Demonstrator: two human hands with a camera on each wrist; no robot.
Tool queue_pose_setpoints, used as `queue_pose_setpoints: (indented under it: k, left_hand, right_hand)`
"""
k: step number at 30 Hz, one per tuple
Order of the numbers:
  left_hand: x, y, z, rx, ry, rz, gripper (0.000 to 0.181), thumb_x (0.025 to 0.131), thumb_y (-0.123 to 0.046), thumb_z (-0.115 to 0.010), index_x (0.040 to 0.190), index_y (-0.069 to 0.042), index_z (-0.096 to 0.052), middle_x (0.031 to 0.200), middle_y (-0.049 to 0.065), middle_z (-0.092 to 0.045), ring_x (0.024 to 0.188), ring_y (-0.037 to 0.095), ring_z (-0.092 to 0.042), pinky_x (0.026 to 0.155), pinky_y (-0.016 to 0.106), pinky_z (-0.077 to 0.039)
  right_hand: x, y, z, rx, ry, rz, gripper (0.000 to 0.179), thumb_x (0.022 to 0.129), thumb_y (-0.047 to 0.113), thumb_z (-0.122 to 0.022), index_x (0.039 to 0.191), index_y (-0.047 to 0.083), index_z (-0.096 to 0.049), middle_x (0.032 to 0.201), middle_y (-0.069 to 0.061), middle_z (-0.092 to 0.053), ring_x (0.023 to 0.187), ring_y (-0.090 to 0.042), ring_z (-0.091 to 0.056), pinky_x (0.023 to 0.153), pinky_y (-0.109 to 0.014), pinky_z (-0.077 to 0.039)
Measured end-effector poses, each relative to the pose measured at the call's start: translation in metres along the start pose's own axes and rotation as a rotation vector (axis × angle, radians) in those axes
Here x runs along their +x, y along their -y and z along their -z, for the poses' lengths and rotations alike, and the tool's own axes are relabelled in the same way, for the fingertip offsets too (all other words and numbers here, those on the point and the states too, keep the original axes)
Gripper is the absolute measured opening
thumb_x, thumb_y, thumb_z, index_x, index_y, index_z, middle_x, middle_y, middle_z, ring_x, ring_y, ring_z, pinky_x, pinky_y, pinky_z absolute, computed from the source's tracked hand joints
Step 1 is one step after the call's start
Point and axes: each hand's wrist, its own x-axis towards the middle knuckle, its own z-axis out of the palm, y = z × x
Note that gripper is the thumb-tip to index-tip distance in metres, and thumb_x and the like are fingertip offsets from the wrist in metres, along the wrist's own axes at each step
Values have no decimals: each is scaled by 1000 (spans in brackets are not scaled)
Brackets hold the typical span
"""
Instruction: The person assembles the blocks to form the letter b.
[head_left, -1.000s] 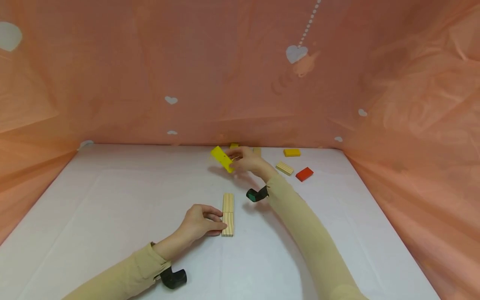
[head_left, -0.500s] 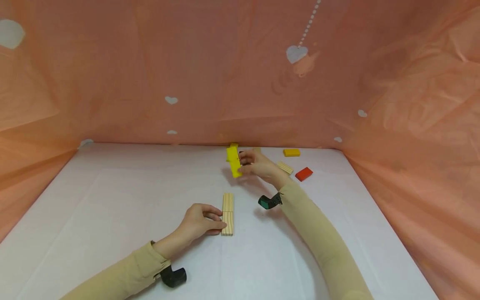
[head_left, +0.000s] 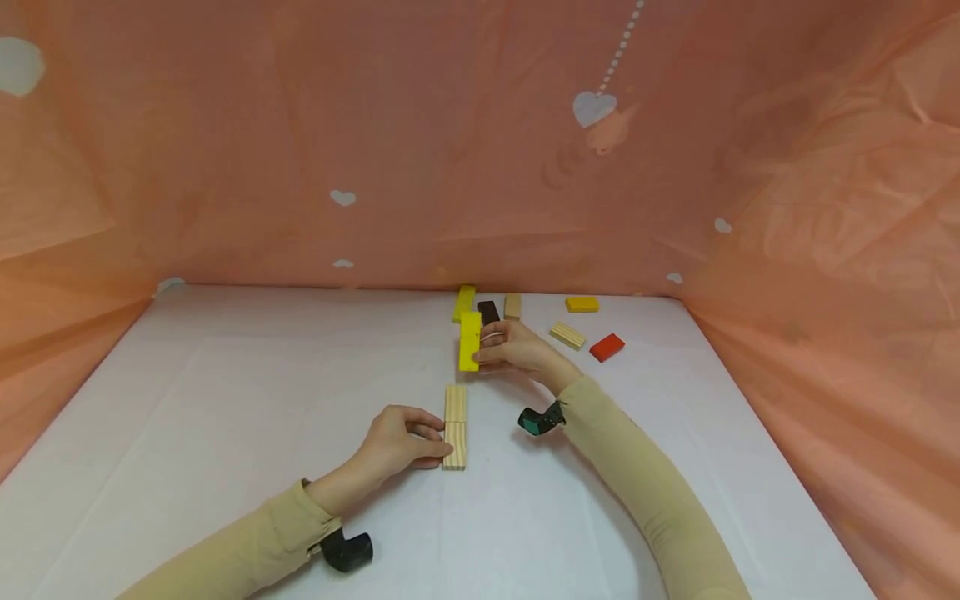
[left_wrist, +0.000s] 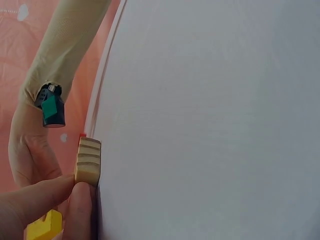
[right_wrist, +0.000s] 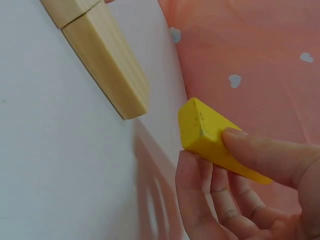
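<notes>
- Along the far, left and right edges of the desk (head_left: 300,358) there's a big orangey-pink cloth (head_left: 450,150) with white hearts on it.
- Next biggest is the desk itself, white on top, far edge running along the foot of the cloth.
- Two tan sleeves: left sleeve (head_left: 232,546) comes in from the near left, right sleeve (head_left: 652,492) from the near right.
- Left hand (head_left: 390,446): thumb and fingers parted, loosely bent, tips just touching the near wooden block (head_left: 459,448) from its left side.
- Right hand (head_left: 521,348): pinching the yellow block (head_left: 467,343) between thumb and fingers, up off the desk, a bit right of centre and further toward the far edge than the wooden pair.
- Black wrist cameras, one at the left cuff (head_left: 347,552), one at the right (head_left: 540,418).
- Near wooden block and far wooden block (head_left: 455,403) lie flat, end to end, lined up toward the far edge.
- By the far edge, near its middle: second yellow block (head_left: 465,302), dark block (head_left: 488,312), pale block (head_left: 512,306).
- Toward the far right corner: orange-yellow block (head_left: 582,304), then striped block (head_left: 567,335) and red block (head_left: 607,347), red being nearest the right edge.
</notes>
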Motion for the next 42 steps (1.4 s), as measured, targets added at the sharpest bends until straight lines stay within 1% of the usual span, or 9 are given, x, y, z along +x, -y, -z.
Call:
queue_pose_setpoints:
  k: [3,6,13,20,24,32,36,39,42]
  left_hand:
    - [1,1,-1,14,-5,0,29,70,7,-80,96,8,-67,76,10,-63,60,18,-65,60,34,-62]
    - [1,1,-1,23,-13,2,29,70,7,-81,95,7,-67,76,9,-62,60,18,-65,59,33,-61]
    - [1,2,-2,26,-19,0,29,70,7,-81,95,8,-67,75,9,-62,61,19,-65,59,33,-61]
    - [1,1,-3,25,-10,-5,29,70,6,-81,95,8,-67,75,10,-63,61,20,-66,58,34,-61]
    - [1,2,-2,22,-2,-3,29,71,6,-80,96,8,-67,76,10,-63,62,20,-66,59,34,-62]
    - [-1,0,-2,-8,-14,-1,32,70,8,-80,98,10,-66,77,10,-63,60,18,-65,60,34,-62]
    - [-1,0,-2,-9,-18,5,32,70,8,-80,98,10,-66,77,10,-63,61,18,-65,60,34,-62]
    - [-1,1,-3,-3,-22,8,31,70,7,-80,97,9,-66,77,10,-64,62,19,-66,59,34,-62]
    - [-1,1,-3,5,-29,7,30,70,8,-80,96,9,-66,77,10,-64,61,19,-65,59,33,-62]
  right_hand:
    - [1,-3,-2,-19,-32,-18,41,85,-6,-67,122,-7,-48,96,-12,-60,78,-19,-64,78,-33,-60]
    - [3,-6,-4,-28,-50,-32,41,85,-5,-68,122,-7,-50,97,-13,-62,78,-18,-64,76,-31,-60]
    - [6,-12,-8,-5,-58,-75,42,86,-5,-67,124,-4,-49,103,-16,-63,79,-20,-65,75,-33,-60]
    - [5,-12,-11,-5,-53,-67,39,86,-7,-66,121,-6,-49,97,-15,-63,75,-20,-65,73,-35,-61]
    - [6,-12,-14,-6,-51,-59,41,85,-7,-67,122,-5,-49,99,-15,-63,76,-20,-65,73,-36,-61]
    - [7,-12,-17,-49,-33,-27,51,85,-7,-67,131,-1,-45,98,-15,-62,76,-21,-64,72,-38,-61]
    - [8,-12,-17,-75,-24,-24,66,85,-6,-67,143,6,-37,98,-17,-63,75,-23,-64,72,-39,-61]
    - [9,-12,-18,-89,-17,-21,75,85,-7,-67,148,11,-31,99,-18,-63,74,-23,-65,71,-39,-61]
    - [9,-12,-18,-99,-10,-22,75,85,-7,-68,148,11,-31,98,-17,-62,75,-23,-65,71,-39,-61]
